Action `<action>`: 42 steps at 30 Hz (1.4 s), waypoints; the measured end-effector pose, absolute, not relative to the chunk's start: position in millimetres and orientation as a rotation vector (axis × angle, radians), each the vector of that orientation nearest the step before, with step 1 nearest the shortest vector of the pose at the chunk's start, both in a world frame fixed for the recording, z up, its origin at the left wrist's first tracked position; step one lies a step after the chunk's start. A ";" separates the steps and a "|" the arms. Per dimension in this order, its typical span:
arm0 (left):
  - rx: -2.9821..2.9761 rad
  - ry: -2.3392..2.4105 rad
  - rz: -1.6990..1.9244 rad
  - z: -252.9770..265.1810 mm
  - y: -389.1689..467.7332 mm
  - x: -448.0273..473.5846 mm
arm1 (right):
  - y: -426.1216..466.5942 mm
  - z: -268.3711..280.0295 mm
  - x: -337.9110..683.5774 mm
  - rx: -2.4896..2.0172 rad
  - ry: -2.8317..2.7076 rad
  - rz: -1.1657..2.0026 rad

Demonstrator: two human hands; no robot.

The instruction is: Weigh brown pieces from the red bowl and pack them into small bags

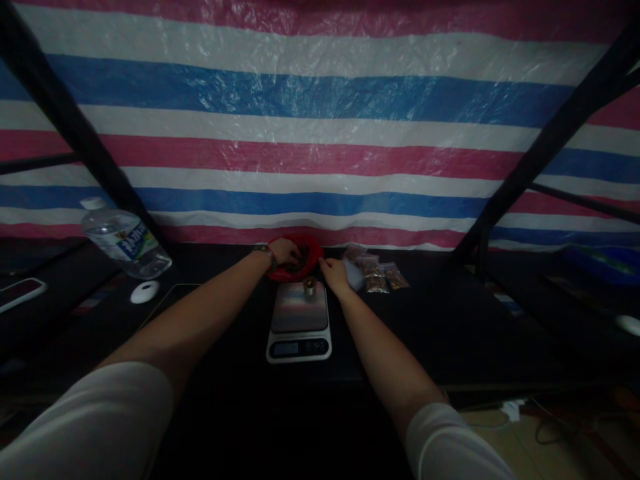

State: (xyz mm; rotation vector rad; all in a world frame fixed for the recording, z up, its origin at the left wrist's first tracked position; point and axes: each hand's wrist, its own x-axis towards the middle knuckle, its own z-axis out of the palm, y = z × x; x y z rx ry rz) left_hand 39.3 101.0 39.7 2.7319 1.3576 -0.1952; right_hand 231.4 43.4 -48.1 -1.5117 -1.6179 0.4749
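Note:
A red plastic bag (314,251) with its mouth spread lies at the back of the black table, dark loose material inside. My left hand (285,252) reaches into it, fingers bent down into the material; whether they grip any is hidden. At the bag's right edge, my right hand (333,273) pinches the red rim. In front of the bag stands a white kitchen scale (300,319) with a lit display. On the scale's plate, near the back, sits a small metal cup (309,287). Right of my right hand lie several small clear bags (374,275) of brownish bits.
A large clear bottle (127,240) and a white computer mouse (145,292) are at the left, with a phone (23,293) farther out. Dark metal posts (540,147) slant up on both sides. A striped plastic sheet (320,160) hangs behind the table (450,327).

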 end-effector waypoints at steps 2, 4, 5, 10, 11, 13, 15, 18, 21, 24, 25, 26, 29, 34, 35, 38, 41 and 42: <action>2.737 1.372 -0.211 40.7 99.3 39.4 | 44.0 -48.2 231.5 -1.514 -1.630 0.476; 2.740 1.378 -0.234 44.3 95.8 39.8 | 44.6 -48.2 231.8 -1.514 -1.642 0.472; 2.739 1.382 -0.247 47.3 93.1 40.0 | 44.8 -48.3 231.9 -1.513 -1.645 0.472; 2.748 1.345 -0.229 70.1 65.6 37.8 | 45.2 -49.0 232.4 -1.513 -1.635 0.473; 2.740 1.333 -0.204 73.8 56.9 36.2 | 45.1 -48.9 232.4 -1.518 -1.632 0.469; 2.699 1.319 -0.167 77.6 37.2 32.4 | 44.8 -48.6 232.1 -1.522 -1.630 0.466; 2.658 1.326 -0.150 75.5 16.3 29.2 | 44.6 -48.6 231.9 -1.517 -1.631 0.468; 2.641 1.332 -0.104 63.9 -11.5 29.3 | 44.9 -49.7 232.2 -1.505 -1.634 0.469; 2.679 1.311 -0.116 50.9 -29.8 35.6 | 45.5 -51.9 233.2 -1.509 -1.640 0.463; 2.697 1.299 -0.070 42.5 -38.8 43.4 | 45.4 -53.0 234.2 -1.508 -1.646 0.460; 2.695 1.289 -0.055 40.5 -40.3 45.3 | 45.2 -53.0 234.5 -1.507 -1.647 0.458; 2.689 1.278 -0.041 38.7 -41.4 46.5 | 45.0 -52.8 234.7 -1.507 -1.648 0.455; 2.669 1.244 0.013 33.7 -43.3 46.0 | 44.7 -52.5 234.9 -1.507 -1.649 0.451; 2.697 1.190 0.185 27.5 -46.9 39.2 | 45.8 -52.3 234.3 -1.509 -1.659 0.461; 2.698 1.189 0.215 26.9 -47.8 38.4 | 45.7 -52.0 234.2 -1.508 -1.661 0.459; 2.693 1.178 0.279 27.1 -50.6 37.3 | 44.6 -50.4 233.9 -1.511 -1.665 0.450; 2.686 1.149 0.326 30.6 -53.6 35.2 | 42.8 -48.4 233.8 -1.543 -1.668 0.442; 2.682 1.143 0.347 32.2 -54.7 33.3 | 42.3 -47.9 233.8 -1.551 -1.671 0.438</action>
